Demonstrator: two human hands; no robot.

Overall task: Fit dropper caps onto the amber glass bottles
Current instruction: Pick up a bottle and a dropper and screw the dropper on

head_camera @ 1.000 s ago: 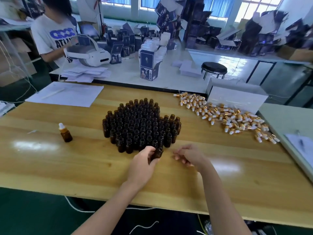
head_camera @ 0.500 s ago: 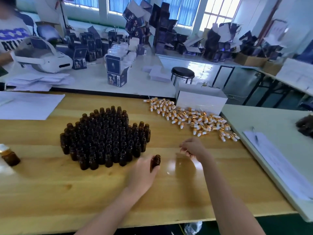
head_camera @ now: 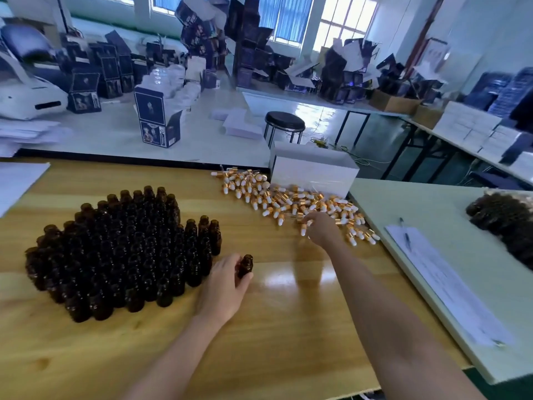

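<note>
My right hand (head_camera: 323,229) has moved far and right, onto the near edge of the dropper caps (head_camera: 288,197). My left hand (head_camera: 225,287) has drawn one amber bottle (head_camera: 245,265) rightward, clear of the bottle cluster (head_camera: 121,249).

amber bottles (head_camera: 115,255) clustered upright; dropper caps (head_camera: 288,197) heaped to their right

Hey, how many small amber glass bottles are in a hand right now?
1. The left hand grips one uncapped small amber glass bottle just right of the packed bottle cluster. The right hand reaches the pile of white-and-gold dropper caps; no bottle shows in it.
</note>
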